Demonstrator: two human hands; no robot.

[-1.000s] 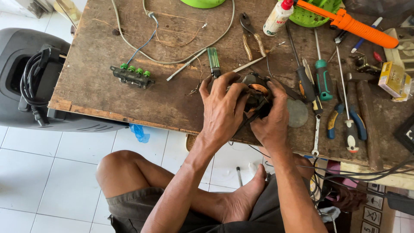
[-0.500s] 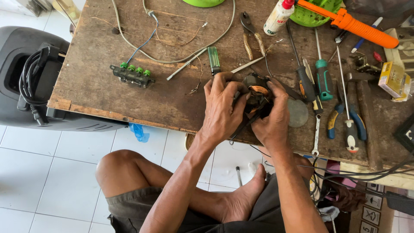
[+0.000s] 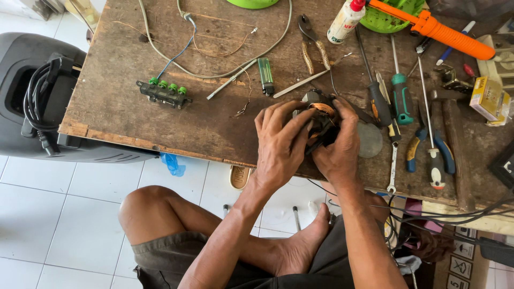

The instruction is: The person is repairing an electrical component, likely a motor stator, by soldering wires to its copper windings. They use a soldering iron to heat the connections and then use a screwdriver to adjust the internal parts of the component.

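Copper windings glint from the small dark electric motor (image 3: 320, 120) that both hands clasp above the near edge of the worn brown wooden workbench (image 3: 134, 112). The left hand (image 3: 281, 142) wraps over the motor's left side, fingers curled tight around it; the right hand (image 3: 340, 147) closes on its right side, thumb up against the casing. Just beyond the grip lie a green translucent lighter (image 3: 265, 76) and a pair of metal tweezers (image 3: 308, 80). To the right of the grip sit a black-handled screwdriver (image 3: 375, 93), a teal-handled screwdriver (image 3: 400, 93) and blue-and-yellow-handled pliers (image 3: 428, 152). Well to the left of the grip rests a black switch block with four green buttons (image 3: 165, 92). Below the grip, the person's bare knee (image 3: 147, 206) shows over white floor tiles (image 3: 48, 214).
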